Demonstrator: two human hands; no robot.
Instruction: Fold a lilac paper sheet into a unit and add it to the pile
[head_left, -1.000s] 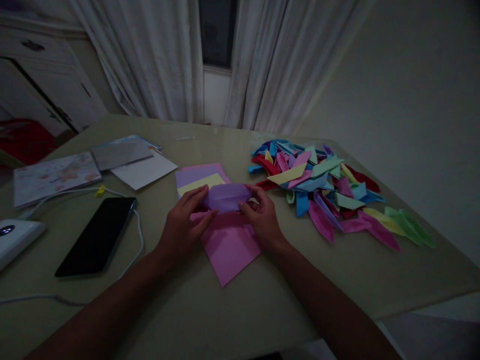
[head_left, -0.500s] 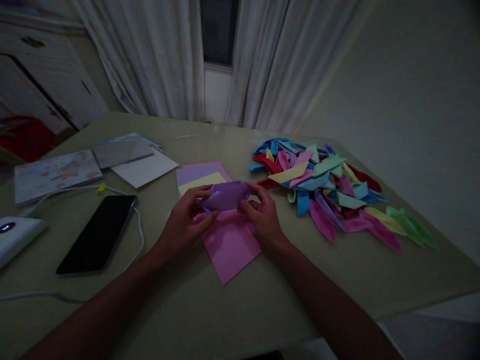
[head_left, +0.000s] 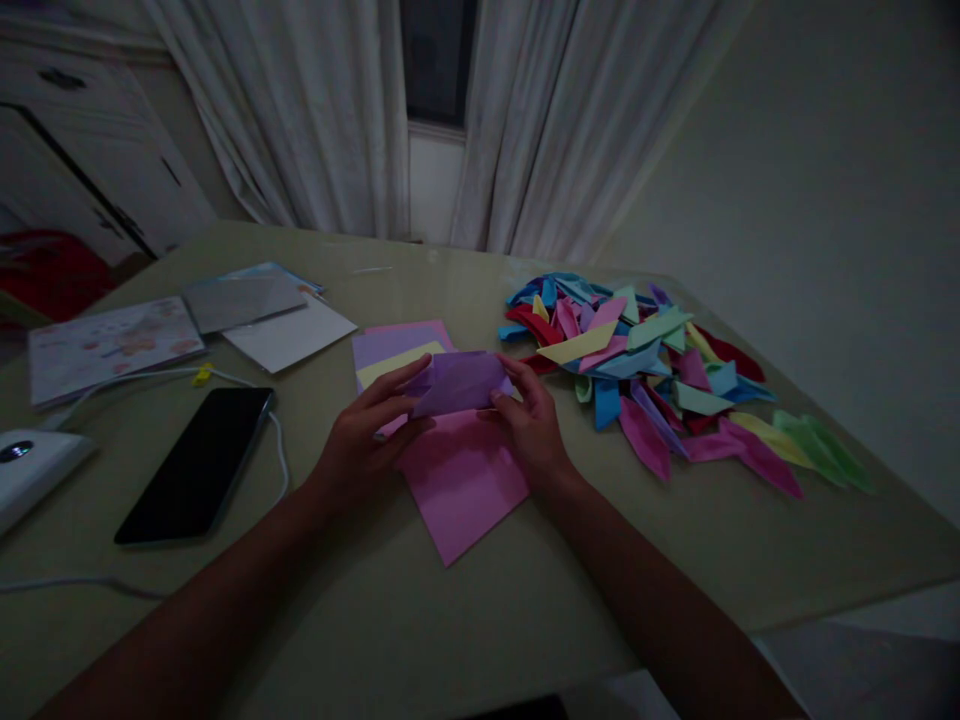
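Note:
Between my two hands is a folded sheet of purple paper (head_left: 463,383), raised just over a pink sheet (head_left: 463,485) lying on the table. My left hand (head_left: 379,412) pinches its left end between fingers and thumb. At the right end, my right hand (head_left: 529,415) grips it, thumb in front and fingers behind. Beyond my left hand lie more flat sheets, with a yellow sheet (head_left: 397,363) on top of purple and pink ones. My fingers cover part of the folded paper's ends.
A pile of folded colourful paper pieces (head_left: 622,345) spreads over the table's right side. To the left lie a black phone (head_left: 196,465), a white cable (head_left: 283,455), a white device (head_left: 37,470), a patterned booklet (head_left: 116,350) and a white card (head_left: 292,335).
The purple paper has been tilted so more of its broad face shows, and it sits slightly higher. My left fingers have straightened a little along its end.

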